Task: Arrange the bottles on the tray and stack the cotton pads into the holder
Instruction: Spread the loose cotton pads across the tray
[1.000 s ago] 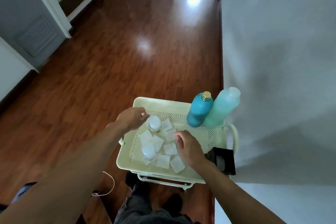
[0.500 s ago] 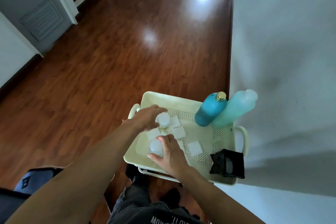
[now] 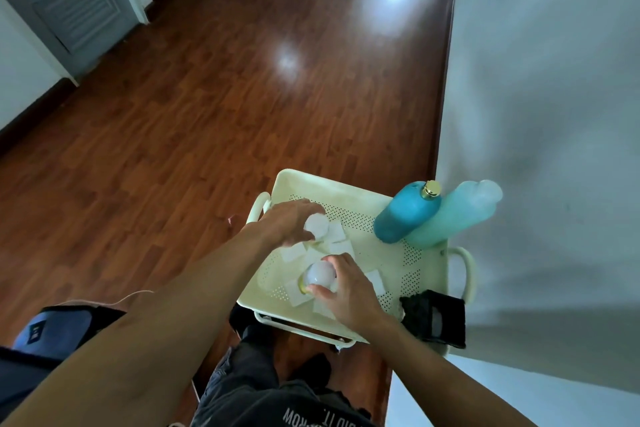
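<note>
Cream perforated tray (image 3: 349,188) on cart, next to wall. L hand (image 3: 284,224) curled round far white-capped bottle (image 3: 317,225), near tray's left side. R hand (image 3: 349,291) gripping near white-capped bottle (image 3: 320,274) w/ fingers + thumb, near front edge. Square cotton pads (image 3: 341,248) scattered flat on tray btwn & around both small bottles. Teal bottle (image 3: 407,213) w/ gold cap & light aqua bottle (image 3: 457,215) touching at far right corner. Black holder (image 3: 433,317) at front right corner.

Two tall bottles: one blue bottle (image 3: 403,215), one pale green bottle (image 3: 453,215). Two small white-capped bottles (image 3: 317,225) (image 3: 322,274). One cream tray (image 3: 426,270). One black holder (image 3: 434,317). Roughly seven visible square cotton pads (image 3: 341,247); some are hidden.
</note>
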The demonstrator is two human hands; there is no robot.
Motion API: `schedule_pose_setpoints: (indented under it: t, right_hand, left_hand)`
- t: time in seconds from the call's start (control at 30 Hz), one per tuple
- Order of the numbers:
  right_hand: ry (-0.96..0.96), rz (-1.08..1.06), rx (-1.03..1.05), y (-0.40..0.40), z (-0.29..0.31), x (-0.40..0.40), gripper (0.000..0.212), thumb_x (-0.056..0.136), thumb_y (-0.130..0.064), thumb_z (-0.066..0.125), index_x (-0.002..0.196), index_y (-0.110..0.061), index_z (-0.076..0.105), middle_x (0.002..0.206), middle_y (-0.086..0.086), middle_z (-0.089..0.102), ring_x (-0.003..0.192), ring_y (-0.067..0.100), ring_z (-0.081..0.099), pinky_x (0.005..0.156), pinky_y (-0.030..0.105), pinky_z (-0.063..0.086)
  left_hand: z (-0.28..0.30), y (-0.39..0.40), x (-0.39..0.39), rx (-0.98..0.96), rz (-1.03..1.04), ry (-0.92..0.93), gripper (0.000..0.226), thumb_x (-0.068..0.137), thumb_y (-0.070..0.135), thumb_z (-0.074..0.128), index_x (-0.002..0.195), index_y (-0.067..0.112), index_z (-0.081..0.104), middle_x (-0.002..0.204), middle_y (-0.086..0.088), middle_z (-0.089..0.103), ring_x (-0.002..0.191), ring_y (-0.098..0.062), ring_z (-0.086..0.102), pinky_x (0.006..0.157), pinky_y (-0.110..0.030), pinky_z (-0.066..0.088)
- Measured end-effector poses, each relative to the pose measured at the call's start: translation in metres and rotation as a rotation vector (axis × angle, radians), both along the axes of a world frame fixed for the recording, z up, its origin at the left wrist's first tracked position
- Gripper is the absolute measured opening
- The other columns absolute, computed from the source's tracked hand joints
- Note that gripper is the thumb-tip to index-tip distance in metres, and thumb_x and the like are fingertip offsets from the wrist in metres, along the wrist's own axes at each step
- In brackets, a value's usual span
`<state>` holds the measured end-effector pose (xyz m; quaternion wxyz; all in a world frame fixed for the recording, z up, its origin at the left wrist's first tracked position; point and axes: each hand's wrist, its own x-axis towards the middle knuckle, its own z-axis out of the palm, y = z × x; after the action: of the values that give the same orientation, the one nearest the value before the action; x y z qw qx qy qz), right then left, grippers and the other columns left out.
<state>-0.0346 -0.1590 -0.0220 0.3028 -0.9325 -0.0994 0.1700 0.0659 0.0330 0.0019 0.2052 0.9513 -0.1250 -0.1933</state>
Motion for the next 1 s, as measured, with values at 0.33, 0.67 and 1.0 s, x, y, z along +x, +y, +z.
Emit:
schedule_pose_setpoints:
  t: [0.33, 0.67, 1.0]
  right_hand:
    - [-0.032, -0.096, -0.063, -0.041, 0.034, 0.057, 0.052, 0.087, -0.045, 0.071, 0.126, -0.016, 0.052, 0.111, -0.001, 0.054, 0.099, 0.016, 0.056, 0.086, 0.036, 0.052]
    - [-0.019, -0.118, -0.287, -0.017, 0.037, 0.128, 0.051, 0.091, -0.017, 0.065, 0.137, -0.005, 0.047, 0.133, 0.014, 0.053, 0.122, 0.029, 0.052, 0.102, 0.038, 0.043]
    - [-0.102, -0.001, -0.376, -0.007, 0.031, 0.153, 0.052, 0.086, -0.007, 0.072, 0.131, -0.013, 0.047, 0.117, 0.013, 0.047, 0.094, 0.032, 0.062, 0.076, 0.043, 0.057]
  left_hand:
    - [-0.001, 0.001, 0.005, -0.042, 0.016, 0.025, 0.059, 0.086, 0.032, 0.077, 0.140, 0.032, 0.052, 0.135, 0.005, 0.059, 0.113, -0.020, 0.061, 0.078, -0.029, 0.042]
    - [-0.007, 0.003, 0.005, -0.081, 0.034, 0.040, 0.061, 0.084, 0.032, 0.080, 0.139, 0.034, 0.053, 0.135, 0.007, 0.059, 0.113, -0.019, 0.061, 0.086, -0.033, 0.050]
    - [-0.008, 0.005, 0.008, -0.081, 0.005, 0.039, 0.060, 0.084, 0.034, 0.079, 0.137, 0.035, 0.053, 0.131, 0.007, 0.060, 0.111, -0.018, 0.061, 0.083, -0.031, 0.048]
